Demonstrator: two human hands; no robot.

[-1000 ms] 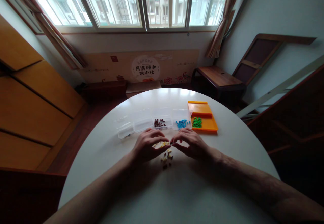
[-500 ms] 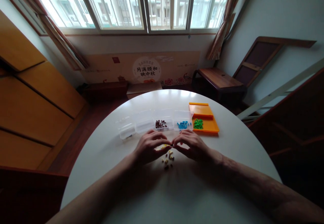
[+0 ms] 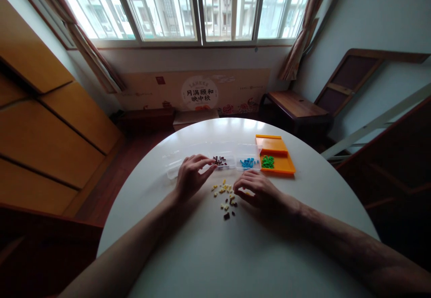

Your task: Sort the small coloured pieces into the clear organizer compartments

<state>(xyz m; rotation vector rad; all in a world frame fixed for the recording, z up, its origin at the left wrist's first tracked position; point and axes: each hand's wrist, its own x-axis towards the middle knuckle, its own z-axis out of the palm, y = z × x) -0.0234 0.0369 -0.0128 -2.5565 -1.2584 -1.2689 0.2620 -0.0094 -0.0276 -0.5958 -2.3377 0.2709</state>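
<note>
Left hand [image 3: 190,177] reached brown bricks [image 3: 221,159], right hand [image 3: 256,189] curled, grips unclear; poster [image 3: 199,89] reads “月满颐和映中秋”.

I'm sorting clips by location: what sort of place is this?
Probably a room in a home: curtains flank a wide window, and small pieces lie on a round table.

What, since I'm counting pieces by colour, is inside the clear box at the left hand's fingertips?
Small dark brown pieces lie scattered in the clear box. The left hand covers part of its left end, so any pieces behind it cannot be seen.
</note>
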